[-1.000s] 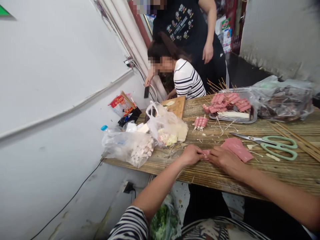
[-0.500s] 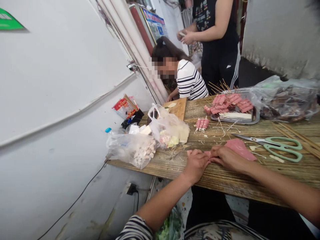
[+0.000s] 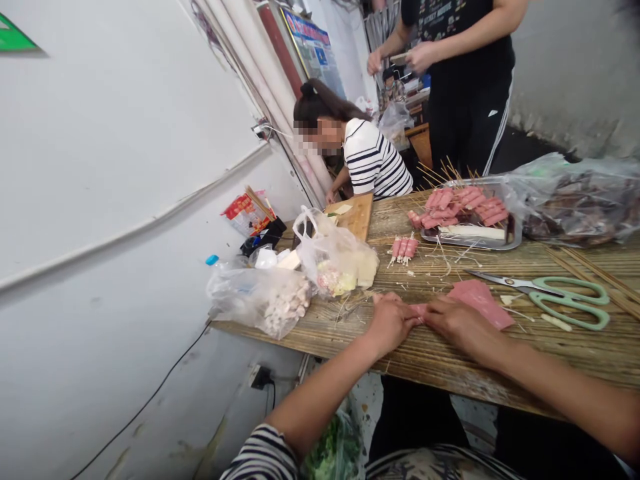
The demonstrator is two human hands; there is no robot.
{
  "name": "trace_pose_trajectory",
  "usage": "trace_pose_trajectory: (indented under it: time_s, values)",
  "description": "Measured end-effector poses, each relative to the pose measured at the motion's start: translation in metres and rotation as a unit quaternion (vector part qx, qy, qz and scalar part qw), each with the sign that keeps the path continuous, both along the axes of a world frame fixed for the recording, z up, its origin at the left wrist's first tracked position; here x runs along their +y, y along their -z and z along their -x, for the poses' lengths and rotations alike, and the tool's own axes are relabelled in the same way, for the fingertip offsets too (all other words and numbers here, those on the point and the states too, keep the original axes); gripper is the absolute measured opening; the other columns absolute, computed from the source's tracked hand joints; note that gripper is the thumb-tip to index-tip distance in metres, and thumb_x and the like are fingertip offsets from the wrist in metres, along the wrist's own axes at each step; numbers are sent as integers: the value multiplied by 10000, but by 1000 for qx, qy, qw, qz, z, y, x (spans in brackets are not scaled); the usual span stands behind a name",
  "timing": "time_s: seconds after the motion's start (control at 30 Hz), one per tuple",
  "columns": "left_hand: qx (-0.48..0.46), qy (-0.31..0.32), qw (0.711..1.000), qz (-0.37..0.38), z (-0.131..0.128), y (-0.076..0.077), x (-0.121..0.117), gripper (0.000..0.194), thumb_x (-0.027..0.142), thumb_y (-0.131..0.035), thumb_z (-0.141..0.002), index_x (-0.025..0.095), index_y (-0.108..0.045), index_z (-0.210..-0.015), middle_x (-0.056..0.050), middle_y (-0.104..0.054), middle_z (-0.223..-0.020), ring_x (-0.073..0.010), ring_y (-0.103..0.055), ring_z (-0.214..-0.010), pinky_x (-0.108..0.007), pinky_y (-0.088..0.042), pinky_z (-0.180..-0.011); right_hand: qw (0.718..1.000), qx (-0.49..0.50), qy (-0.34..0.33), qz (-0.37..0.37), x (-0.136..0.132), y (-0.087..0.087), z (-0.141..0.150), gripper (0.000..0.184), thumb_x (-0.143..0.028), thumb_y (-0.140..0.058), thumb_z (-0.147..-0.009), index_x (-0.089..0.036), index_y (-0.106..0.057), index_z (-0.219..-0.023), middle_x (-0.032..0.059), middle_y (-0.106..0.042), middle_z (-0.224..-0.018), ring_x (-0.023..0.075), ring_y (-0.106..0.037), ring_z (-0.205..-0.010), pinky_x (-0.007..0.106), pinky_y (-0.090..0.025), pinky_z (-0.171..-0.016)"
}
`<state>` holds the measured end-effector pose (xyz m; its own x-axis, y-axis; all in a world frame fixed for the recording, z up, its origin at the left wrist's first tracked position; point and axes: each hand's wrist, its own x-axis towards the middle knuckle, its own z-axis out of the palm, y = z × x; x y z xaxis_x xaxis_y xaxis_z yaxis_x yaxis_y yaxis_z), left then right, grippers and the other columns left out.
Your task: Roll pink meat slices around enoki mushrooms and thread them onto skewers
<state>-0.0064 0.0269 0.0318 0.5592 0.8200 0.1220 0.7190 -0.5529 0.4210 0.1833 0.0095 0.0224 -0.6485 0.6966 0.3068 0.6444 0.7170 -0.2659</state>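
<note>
My left hand (image 3: 390, 321) and my right hand (image 3: 457, 320) lie close together on the wooden table (image 3: 450, 363), fingers curled and pinching a small pink meat roll (image 3: 419, 310) between them. Flat pink meat slices (image 3: 483, 301) lie just right of my right hand. Three finished small meat rolls on sticks (image 3: 403, 248) rest farther back. A metal tray (image 3: 513, 237) holds several skewered pink rolls (image 3: 460, 205) and a white strip.
Green-handled scissors (image 3: 565, 295) lie at the right. Clear plastic bags of food (image 3: 300, 280) sit at the left, a dark-filled bag (image 3: 575, 200) at the back right. A wooden cutting board (image 3: 353, 213) stands beyond. A seated person in stripes (image 3: 373, 160) and a standing person (image 3: 465, 73) are behind the table.
My hands stay together on the pink roll, shifting only slightly. The standing person has moved right and raised both hands; the seated person has turned a little.
</note>
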Motion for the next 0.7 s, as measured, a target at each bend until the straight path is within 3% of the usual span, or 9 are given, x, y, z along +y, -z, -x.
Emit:
trace_pose_trajectory:
  time_s: [0.17,0.27,0.43,0.57,0.7]
  values:
    - [17,19,999,21,-2,-4,12,146,315,-657,-842,231,-774,-816,-35,-762,-825,-179,-610,-811,-325,-373,-826,994,-36,29,-95,-3,10,3,260,-161,-410,-936,-156,-661,-868,65,-590,-810,192,-496,-778,317,-374,-689]
    - [18,13,999,31,-3,-6,14,150,320,-654,-844,233,-773,-819,-32,-765,-868,-184,-622,-835,-333,-366,-840,998,-31,19,-41,1,8,4,276,-165,-398,-940,-154,-654,-839,65,-592,-798,180,-508,-765,298,-369,-666]
    - [19,-49,999,4,-5,-8,-1,184,369,-635,-855,244,-768,-837,-25,-760,-842,-197,-584,-820,-359,-351,-812,992,-14,-14,124,23,-1,4,371,-222,-359,-950,-147,-648,-730,83,-614,-761,154,-520,-677,279,-344,-593]
    - [2,-39,995,-94,-3,2,-17,201,373,-595,-885,245,-750,-888,-32,-751,-921,-199,-541,-868,-372,-327,-794,988,-24,-45,147,37,-5,1,408,-307,-375,-942,-150,-673,-710,84,-628,-738,159,-524,-650,285,-344,-600]
    - [8,-19,990,-143,0,13,-18,239,341,-519,-937,248,-738,-914,-19,-746,-941,-173,-541,-872,-364,-320,-775,986,-22,-62,156,39,-6,-3,414,-331,-387,-935,-149,-699,-732,94,-635,-747,170,-540,-673,289,-360,-636]
